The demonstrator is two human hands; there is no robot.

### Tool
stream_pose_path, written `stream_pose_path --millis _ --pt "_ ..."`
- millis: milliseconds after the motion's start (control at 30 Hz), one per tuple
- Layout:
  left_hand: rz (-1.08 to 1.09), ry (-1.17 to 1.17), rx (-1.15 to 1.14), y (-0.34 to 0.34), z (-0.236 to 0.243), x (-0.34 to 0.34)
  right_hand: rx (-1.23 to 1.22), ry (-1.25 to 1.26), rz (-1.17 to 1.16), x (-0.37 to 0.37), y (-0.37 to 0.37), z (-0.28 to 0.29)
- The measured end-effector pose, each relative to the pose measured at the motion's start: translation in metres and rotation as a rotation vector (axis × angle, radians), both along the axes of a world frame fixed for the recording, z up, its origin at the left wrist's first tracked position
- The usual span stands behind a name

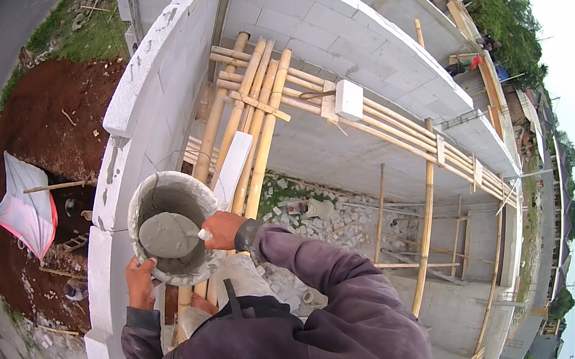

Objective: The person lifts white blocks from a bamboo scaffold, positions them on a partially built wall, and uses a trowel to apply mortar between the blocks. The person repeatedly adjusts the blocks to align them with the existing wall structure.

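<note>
A pale, mortar-smeared bucket [143, 202] holds wet grey mortar [174, 265] beside the top of the white block wall. My left hand [140, 284] grips the bucket's near rim, thumb and fingers closed on it. In my right hand [223, 230], closed at the bucket's right side, is the white handle of a trowel [204, 235]. A rounded mass of mortar lies in front of the handle inside the bucket, and the trowel's blade cannot be made out under it. A long white block [231, 168] rests on the bamboo poles just beyond my right hand.
Lashed bamboo poles [267, 130] form a scaffold beneath me, with another white block [349, 100] on the crosswise poles. The wall top [135, 95] runs along my left. Far below lie rubble [340, 227] and, outside, red soil with a pale sheet [29, 203].
</note>
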State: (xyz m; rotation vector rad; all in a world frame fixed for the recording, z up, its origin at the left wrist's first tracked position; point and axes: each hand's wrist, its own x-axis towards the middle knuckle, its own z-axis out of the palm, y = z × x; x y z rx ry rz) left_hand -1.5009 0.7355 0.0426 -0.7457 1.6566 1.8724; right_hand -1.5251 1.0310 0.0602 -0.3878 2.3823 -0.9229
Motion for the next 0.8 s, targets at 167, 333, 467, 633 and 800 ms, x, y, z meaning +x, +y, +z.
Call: stream_pose_path --millis 167,333,467,633,800 --pt "0.039 -0.014 0.036 0.007 0.001 -0.006 0.013 -0.053 0.026 -0.018 0.010 0.004" --pt "0.166 -0.025 0.166 0.013 -0.023 0.002 0.008 -0.259 0.015 -0.060 0.013 0.033" --pt "0.232 0.038 -0.107 0.013 -0.060 0.033 -0.010 -0.338 0.031 -0.127 -0.009 0.070" --pt "0.345 -0.013 -0.165 0.012 -0.092 0.076 0.040 0.025 0.243 -0.235 -0.060 0.054" --pt "0.444 0.026 -0.286 0.002 -0.114 0.127 0.323 0.491 0.404 -0.313 -0.142 -0.012"
